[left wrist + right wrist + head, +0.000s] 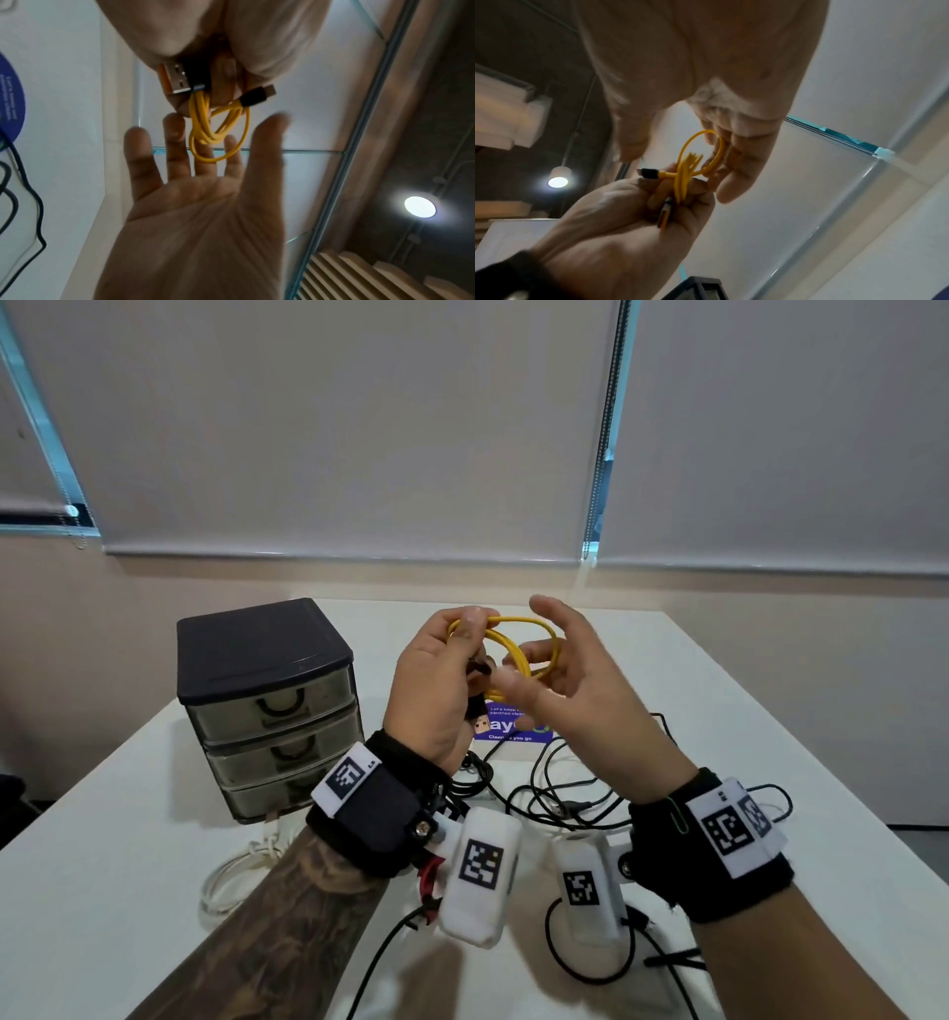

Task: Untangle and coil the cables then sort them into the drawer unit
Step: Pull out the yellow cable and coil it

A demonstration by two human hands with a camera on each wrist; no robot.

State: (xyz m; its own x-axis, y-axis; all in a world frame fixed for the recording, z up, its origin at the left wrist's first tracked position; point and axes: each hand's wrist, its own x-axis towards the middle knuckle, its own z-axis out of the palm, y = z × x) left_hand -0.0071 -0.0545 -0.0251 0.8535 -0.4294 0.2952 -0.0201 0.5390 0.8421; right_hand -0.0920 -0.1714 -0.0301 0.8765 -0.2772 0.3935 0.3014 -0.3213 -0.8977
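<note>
From the head camera, the left hand [436, 680] is raised above the middle of the white table [744, 762], its fingers curled round a bundle of the yellow cable [518, 649], which is wound into a few loops. A USB plug [481, 724] of that cable hangs below the palm. The right hand [580, 680] sits just right of the loops, fingers spread and relaxed, some of them behind or against the coil. To the left stands the drawer unit [267, 706], dark-topped, its three drawers all pushed in. Loose black cables [554, 793] lie tangled on the table below the hands, over a blue card [513, 726], and a white cable [231, 870] lies coiled at the near left, in front of the drawer unit.

The left wrist view shows the left hand [231, 40] pinching the yellow cable [218, 132] where the loops gather, the USB plug [177, 79] and a smaller black-sleeved plug [257, 95] sticking out on either side. The right hand [200, 213] is open, palm facing the camera, fingers behind the hanging loop.

In the right wrist view, the right hand [718, 81] has its fingers straight beside the yellow cable [698, 158]; whether they actually touch the loop is hard to tell through the blur. The left hand [628, 223] grips the gathered strands from below.
</note>
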